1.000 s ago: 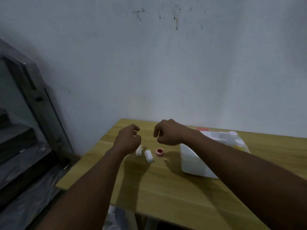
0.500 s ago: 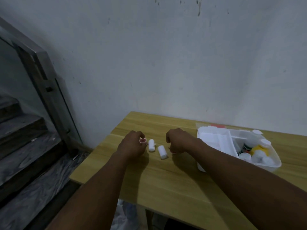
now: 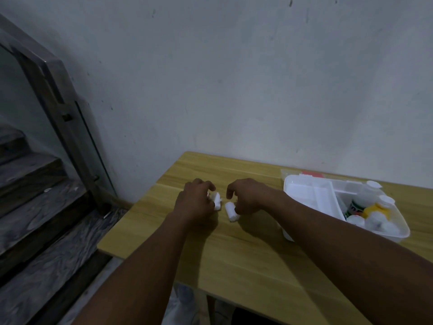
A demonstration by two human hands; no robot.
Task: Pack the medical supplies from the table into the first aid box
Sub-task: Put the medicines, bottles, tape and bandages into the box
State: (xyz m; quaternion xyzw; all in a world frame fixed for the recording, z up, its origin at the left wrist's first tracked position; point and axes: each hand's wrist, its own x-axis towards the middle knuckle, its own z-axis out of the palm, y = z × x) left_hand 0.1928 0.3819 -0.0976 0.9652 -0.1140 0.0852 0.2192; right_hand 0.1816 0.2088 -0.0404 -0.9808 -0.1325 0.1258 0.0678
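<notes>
On the wooden table (image 3: 243,252) lie two white gauze rolls side by side. My left hand (image 3: 195,201) closes its fingertips on the left roll (image 3: 217,201). My right hand (image 3: 249,195) curls over the right roll (image 3: 230,211), thumb and fingers pinching its near end. A small red tape roll seen earlier in my left hand is hidden now. The white first aid box (image 3: 396,234) stands open at the right, apart from both hands. It holds a white inner tray (image 3: 309,195), several white-capped bottles (image 3: 365,195) and cotton balls (image 3: 377,221).
A grey wall runs just behind the table. The table's left edge drops to a dark stair (image 3: 35,207) with a metal and glass railing (image 3: 70,127). Something red (image 3: 312,174) lies behind the box.
My view has tilted down and shifted, so the box's inside shows. Both hands dropped to the table; the left took the tape roll, then reached the left gauze roll, and the right closed on the other.
</notes>
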